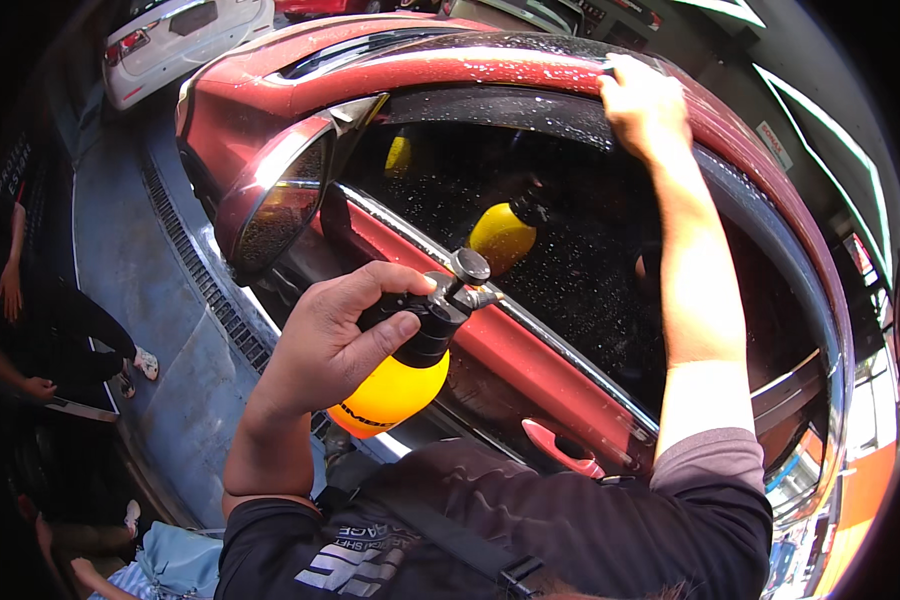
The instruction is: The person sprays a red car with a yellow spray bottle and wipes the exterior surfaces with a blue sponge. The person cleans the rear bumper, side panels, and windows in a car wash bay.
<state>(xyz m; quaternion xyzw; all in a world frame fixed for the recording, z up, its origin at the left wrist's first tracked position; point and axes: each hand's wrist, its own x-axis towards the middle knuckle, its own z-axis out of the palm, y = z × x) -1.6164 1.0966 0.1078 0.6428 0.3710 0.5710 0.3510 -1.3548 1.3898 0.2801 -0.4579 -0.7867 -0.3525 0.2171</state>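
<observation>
My left hand [330,341] grips the black head of a yellow pump spray bottle [401,390], with the thumb and index finger across its top. The bottle is tilted, its nozzle toward the dark side window [585,300] of a red car. White droplets dot the glass, and the bottle is mirrored in it. My right hand [649,112] reaches over to the wet roof edge [465,71] above that window. Its fingers curl down against the surface. A small dark patch shows by the fingertips; whether it is a held thing is unclear.
The car's side mirror [277,199] juts out left of the window, and a red door handle [562,450] sits near my torso. A metal drain grate [202,277] crosses the floor. People [60,322] are at the left, and a white car [187,52] stands behind.
</observation>
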